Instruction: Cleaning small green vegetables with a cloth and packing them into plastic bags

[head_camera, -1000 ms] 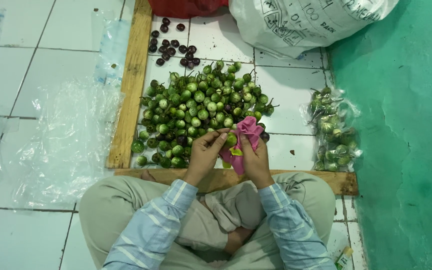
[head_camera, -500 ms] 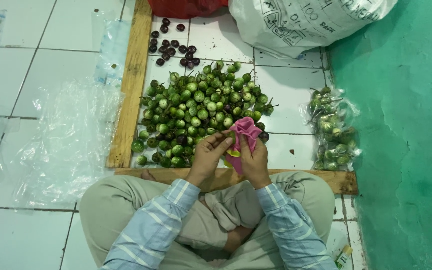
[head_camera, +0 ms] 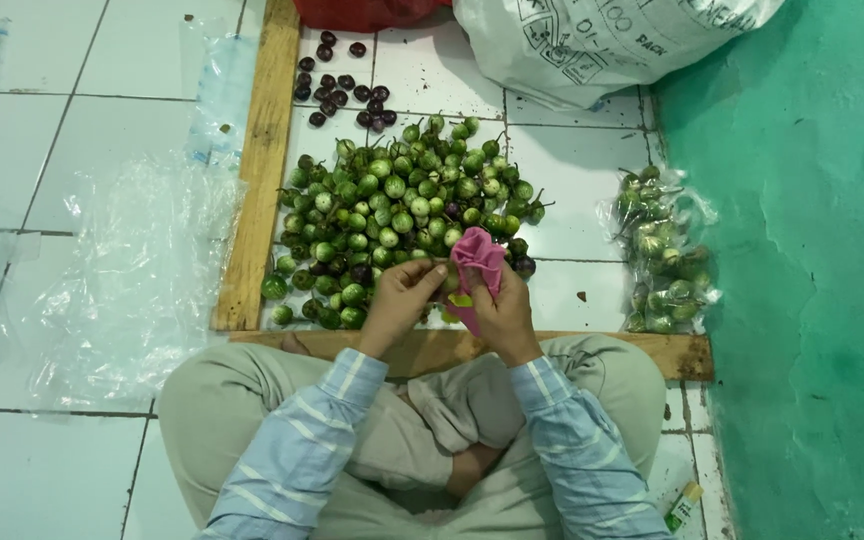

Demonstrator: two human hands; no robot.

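I sit cross-legged on a white tiled floor before a pile of small round green eggplants [head_camera: 402, 215]. My right hand [head_camera: 504, 315] holds a pink cloth [head_camera: 476, 258] bunched over its fingers. My left hand [head_camera: 402, 298] pinches a small green eggplant [head_camera: 449, 283] against that cloth. Both hands meet just in front of the pile's near edge, above a wooden plank [head_camera: 612, 350].
Wooden planks [head_camera: 257, 170] frame the pile on the left and front. Dark purple eggplants [head_camera: 347, 90] lie behind it. A clear bag of green eggplants [head_camera: 664, 255] sits to the right, by a green wall [head_camera: 812, 250]. A white sack [head_camera: 592, 40] stands behind; clear plastic bags [head_camera: 122, 270] lie at left.
The pink cloth has shifted slightly upward and rightward in my right hand as both hands work an eggplant against it. The pile has not moved.
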